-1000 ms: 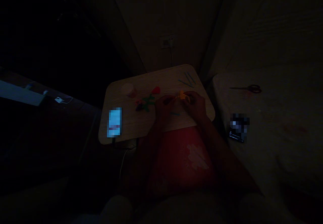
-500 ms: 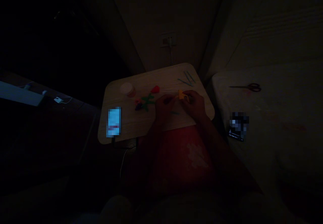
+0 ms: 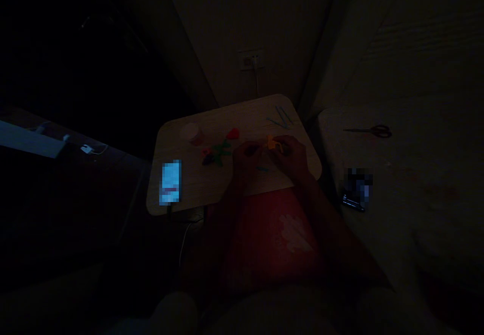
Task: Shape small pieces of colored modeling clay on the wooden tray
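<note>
Low light blurs detail. A small yellow-orange piece (image 3: 270, 142) with a curled strip is held above the wooden table (image 3: 212, 194); its kind is unclear. My right hand (image 3: 293, 156) pinches it from the right. My left hand (image 3: 245, 161) closes on its left end, the fingertips partly in shadow. Left of my hands lie a green branching shape (image 3: 221, 152), a red piece (image 3: 233, 133), a small orange-red piece (image 3: 205, 151) and a dark purple piece (image 3: 207, 160). A short bluish-green stick (image 3: 262, 169) rests between my wrists.
Thin bluish-green sticks (image 3: 279, 118) lie at the table's back right. A lidded jar (image 3: 191, 133) stands at the left, behind a lit phone (image 3: 170, 183). On the pale surface at right are scissors (image 3: 372, 131) and a dark device (image 3: 355, 194). A wall socket (image 3: 251, 60) holds a plug.
The top of the yellow-orange piece tilts slightly and has shifted a little to the left between my fingers. Both hands stay nearly in place. The scene looks a bit darker.
</note>
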Available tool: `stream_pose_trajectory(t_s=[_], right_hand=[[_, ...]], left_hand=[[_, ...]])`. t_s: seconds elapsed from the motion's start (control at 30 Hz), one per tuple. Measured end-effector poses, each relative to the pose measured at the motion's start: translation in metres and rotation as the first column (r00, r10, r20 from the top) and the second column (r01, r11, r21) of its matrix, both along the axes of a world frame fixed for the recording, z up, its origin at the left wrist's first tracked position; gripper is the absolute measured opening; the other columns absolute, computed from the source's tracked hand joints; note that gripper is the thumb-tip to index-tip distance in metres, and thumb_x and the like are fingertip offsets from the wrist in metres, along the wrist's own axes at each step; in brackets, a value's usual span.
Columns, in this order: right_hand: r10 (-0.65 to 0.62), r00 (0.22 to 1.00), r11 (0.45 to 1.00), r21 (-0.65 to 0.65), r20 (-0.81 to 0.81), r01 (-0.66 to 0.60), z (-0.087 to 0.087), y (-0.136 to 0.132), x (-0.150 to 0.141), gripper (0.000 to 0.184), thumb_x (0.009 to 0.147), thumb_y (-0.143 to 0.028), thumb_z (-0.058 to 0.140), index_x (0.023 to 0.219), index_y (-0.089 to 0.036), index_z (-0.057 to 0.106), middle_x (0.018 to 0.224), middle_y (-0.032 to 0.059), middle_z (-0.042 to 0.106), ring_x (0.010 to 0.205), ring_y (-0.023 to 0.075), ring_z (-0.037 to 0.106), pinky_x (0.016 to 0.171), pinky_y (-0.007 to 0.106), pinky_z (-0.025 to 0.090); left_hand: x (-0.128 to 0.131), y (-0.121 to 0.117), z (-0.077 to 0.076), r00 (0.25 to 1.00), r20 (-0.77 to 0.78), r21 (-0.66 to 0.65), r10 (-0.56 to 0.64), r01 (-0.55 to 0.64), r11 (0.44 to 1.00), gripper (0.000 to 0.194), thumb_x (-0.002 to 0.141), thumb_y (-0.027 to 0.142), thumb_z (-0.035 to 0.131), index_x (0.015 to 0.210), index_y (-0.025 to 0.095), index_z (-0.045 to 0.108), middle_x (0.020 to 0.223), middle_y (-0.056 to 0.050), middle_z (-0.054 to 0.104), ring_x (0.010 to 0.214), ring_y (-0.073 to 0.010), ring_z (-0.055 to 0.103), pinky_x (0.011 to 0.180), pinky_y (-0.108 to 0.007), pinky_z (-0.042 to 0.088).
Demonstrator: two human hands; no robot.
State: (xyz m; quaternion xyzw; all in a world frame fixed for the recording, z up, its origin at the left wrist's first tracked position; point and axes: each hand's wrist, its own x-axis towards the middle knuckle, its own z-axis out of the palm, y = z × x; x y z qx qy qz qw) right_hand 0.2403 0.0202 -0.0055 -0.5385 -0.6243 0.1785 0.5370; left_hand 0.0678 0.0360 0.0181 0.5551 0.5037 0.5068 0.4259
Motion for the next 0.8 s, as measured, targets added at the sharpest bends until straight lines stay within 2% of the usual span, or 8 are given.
stream_pose_trajectory(t_s=[0.27, 0.37, 0.53, 0.63, 0.7, 0.8], right_hand=[[0.014, 0.999, 1.0, 0.028, 0.031, -0.015, 0.001, 0.0, 0.0, 0.024, 0.084, -0.035, 0.071, 0.105, -0.024, 0.074, 0.108, 0.0095, 0.079, 0.101, 0.0285, 0.072, 0.092, 0.046, 0.057], [0.008, 1.0, 1.0, 0.012, 0.012, -0.008, 0.001, 0.0, -0.001, 0.024, 0.084, -0.036, 0.073, 0.104, -0.024, 0.074, 0.107, 0.0093, 0.079, 0.1, 0.0286, 0.072, 0.092, 0.046, 0.057], [-0.03, 0.998, 1.0, -0.005, -0.05, 0.03, 0.001, -0.001, -0.001, 0.025, 0.084, -0.039, 0.074, 0.104, -0.023, 0.074, 0.107, 0.0095, 0.078, 0.099, 0.0283, 0.071, 0.093, 0.046, 0.057], [-0.051, 0.995, 0.999, 0.007, -0.084, 0.051, -0.001, -0.001, 0.0, 0.026, 0.084, -0.039, 0.076, 0.105, -0.022, 0.074, 0.107, 0.0092, 0.078, 0.098, 0.0275, 0.072, 0.091, 0.045, 0.058], [-0.047, 0.995, 0.999, 0.022, -0.084, 0.049, -0.003, -0.001, 0.001, 0.027, 0.085, -0.039, 0.076, 0.105, -0.022, 0.074, 0.107, 0.0088, 0.078, 0.098, 0.0273, 0.071, 0.091, 0.044, 0.058], [-0.057, 0.996, 0.998, 0.03, -0.075, 0.059, -0.005, 0.0, 0.001, 0.026, 0.085, -0.039, 0.076, 0.105, -0.023, 0.074, 0.107, 0.0076, 0.078, 0.098, 0.027, 0.071, 0.091, 0.043, 0.058]], left_hand=[[-0.001, 0.001, 0.0, 1.0, 0.015, -0.021, -0.021, 0.021, 1.0, 0.012, 0.077, 0.027, 0.082, 0.083, 0.019, 0.078, 0.086, -0.005, 0.078, 0.082, -0.0182, 0.071, 0.079, -0.03, 0.057], [-0.001, 0.001, -0.002, 0.998, 0.06, -0.04, -0.034, 0.036, 0.999, 0.013, 0.077, 0.029, 0.082, 0.085, 0.019, 0.078, 0.089, -0.005, 0.079, 0.084, -0.0188, 0.071, 0.081, -0.031, 0.057], [-0.006, 0.004, -0.007, 0.98, 0.197, -0.07, -0.009, 0.023, 0.997, 0.014, 0.085, 0.029, 0.071, 0.094, 0.02, 0.077, 0.094, -0.006, 0.079, 0.084, -0.0184, 0.073, 0.081, -0.032, 0.059], [-0.014, 0.007, -0.009, 0.981, 0.194, -0.102, 0.011, 0.009, 0.995, 0.012, 0.085, 0.03, 0.071, 0.089, 0.019, 0.076, 0.089, -0.006, 0.078, 0.081, -0.0181, 0.072, 0.078, -0.031, 0.059], [-0.019, 0.008, -0.01, 0.987, 0.162, -0.114, -0.02, 0.039, 0.993, 0.014, 0.083, 0.031, 0.074, 0.092, 0.02, 0.076, 0.091, -0.006, 0.079, 0.084, -0.0187, 0.073, 0.078, -0.03, 0.059], [-0.022, 0.008, -0.01, 0.979, 0.153, -0.113, -0.135, 0.153, 0.982, 0.028, 0.078, 0.033, 0.082, 0.102, 0.021, 0.075, 0.096, -0.006, 0.08, 0.088, -0.0196, 0.074, 0.077, -0.03, 0.059]])
